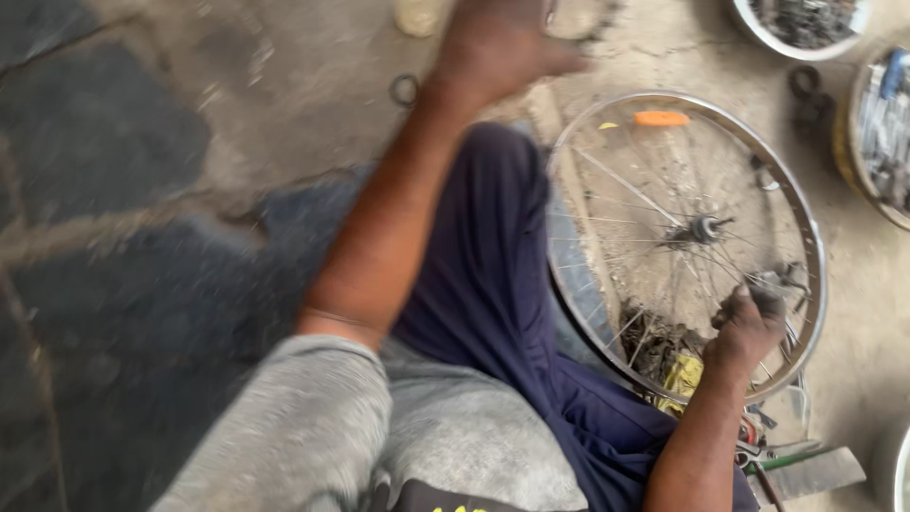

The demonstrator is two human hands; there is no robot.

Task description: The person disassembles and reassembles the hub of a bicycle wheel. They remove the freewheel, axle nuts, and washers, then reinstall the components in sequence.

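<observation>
A spoked bicycle wheel [685,232] with a shiny metal rim lies flat on the ground by my right knee. My right hand [746,322] is dirty and closed on a small dark metal tool against the spokes near the rim's lower right. My left hand [498,43] is stretched far forward at the top of the view, blurred; its fingers look curled and I cannot make out anything in it. An orange reflector [661,118] sits in the spokes at the wheel's far side. My legs in dark blue trousers [493,275] lie between the arms.
A white bowl [801,24] of dark metal parts stands at the top right, beside a round basket [877,133] of tools at the right edge. A small ring [404,90] lies on the concrete. Pliers and a flat tool [801,465] lie at the lower right.
</observation>
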